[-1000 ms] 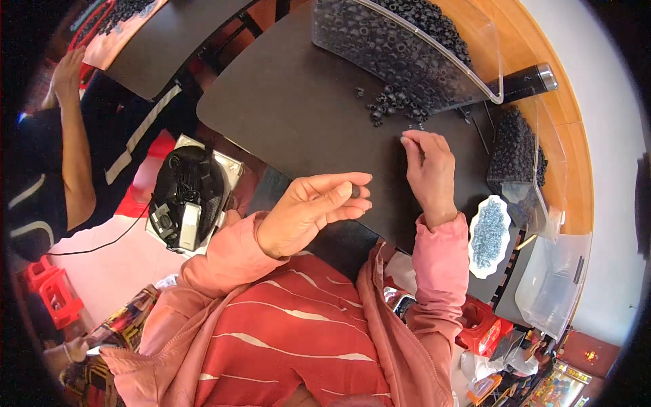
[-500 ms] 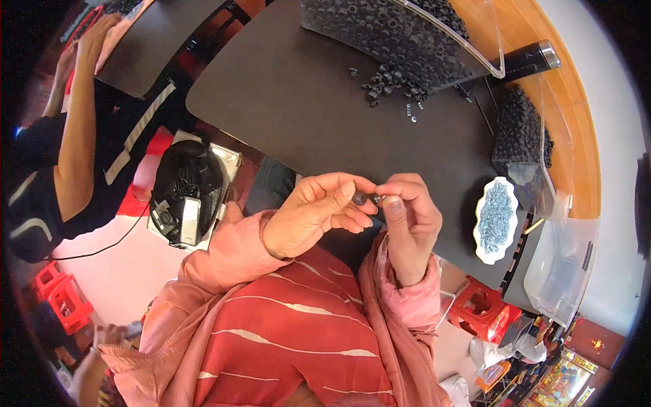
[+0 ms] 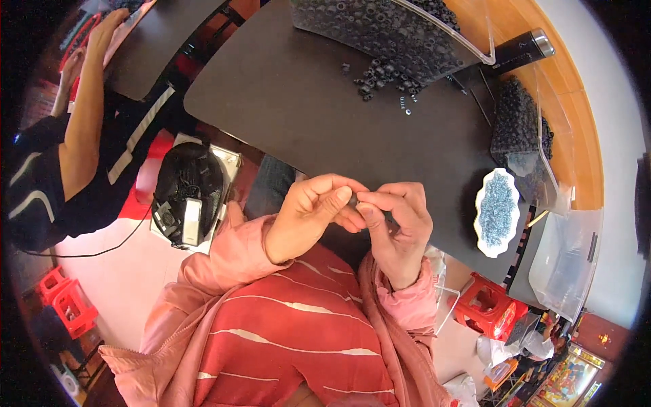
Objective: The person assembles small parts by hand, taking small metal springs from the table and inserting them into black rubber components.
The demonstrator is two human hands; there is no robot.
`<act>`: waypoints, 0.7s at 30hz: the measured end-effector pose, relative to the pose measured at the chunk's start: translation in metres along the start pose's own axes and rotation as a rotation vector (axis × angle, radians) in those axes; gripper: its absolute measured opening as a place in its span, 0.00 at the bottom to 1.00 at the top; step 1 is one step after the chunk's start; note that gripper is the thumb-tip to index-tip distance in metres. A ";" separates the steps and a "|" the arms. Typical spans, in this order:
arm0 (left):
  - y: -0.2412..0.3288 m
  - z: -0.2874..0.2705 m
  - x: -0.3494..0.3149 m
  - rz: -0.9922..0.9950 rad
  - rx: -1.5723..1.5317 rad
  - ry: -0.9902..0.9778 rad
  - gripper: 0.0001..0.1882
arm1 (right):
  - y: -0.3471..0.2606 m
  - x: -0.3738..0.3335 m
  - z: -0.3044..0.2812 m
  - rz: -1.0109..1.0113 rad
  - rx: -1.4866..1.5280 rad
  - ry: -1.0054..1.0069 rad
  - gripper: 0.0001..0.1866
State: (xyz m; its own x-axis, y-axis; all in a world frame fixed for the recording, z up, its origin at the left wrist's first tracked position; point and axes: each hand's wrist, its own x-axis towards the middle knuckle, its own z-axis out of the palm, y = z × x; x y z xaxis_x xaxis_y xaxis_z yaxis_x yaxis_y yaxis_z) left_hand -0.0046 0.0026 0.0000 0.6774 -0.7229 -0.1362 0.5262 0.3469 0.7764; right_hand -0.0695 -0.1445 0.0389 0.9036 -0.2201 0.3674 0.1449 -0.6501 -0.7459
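Biggest thing here is the dark brown table [image 3: 271, 88], filling the upper middle of the frame. On it, top centre, there's a big clear bin [image 3: 366, 34] loaded with black parts, and over at the right a smaller bin [image 3: 513, 129] with more black bits. Just below that one is a white wavy-edged dish [image 3: 491, 253] full of tiny blue-grey pieces.

Then the hands, mid-frame, fingertips meeting. The left hand [image 3: 312, 214] has a narrow pinch, thumb and forefinger on a small dark piece [image 3: 352, 199]. The right hand [image 3: 400, 227] comes in from the other side, thumb and forefinger bunched up close to it – can't tell if they're gripping anything.

Smaller stuff: a loose heap of black parts [image 3: 380, 76] by the big bin, plus a tiny metal coil [image 3: 402, 102] below it, long axis roughly up-and-down in the frame.

The dark piece sits at frame centre between both sets of fingertips – mostly covered, so I can't tell its long axis or which way it points.
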 end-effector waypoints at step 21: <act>0.013 -0.008 0.014 -0.102 -0.145 0.002 0.19 | 0.014 0.052 -0.016 0.190 0.105 0.000 0.08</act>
State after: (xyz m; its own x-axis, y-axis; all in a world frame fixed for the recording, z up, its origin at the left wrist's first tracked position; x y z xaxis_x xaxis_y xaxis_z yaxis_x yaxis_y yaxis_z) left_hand 0.0157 0.0018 0.0028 0.6178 -0.7576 -0.2105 0.6605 0.3548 0.6617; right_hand -0.0269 -0.1763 0.0563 0.9188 -0.3315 0.2142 0.0128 -0.5174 -0.8557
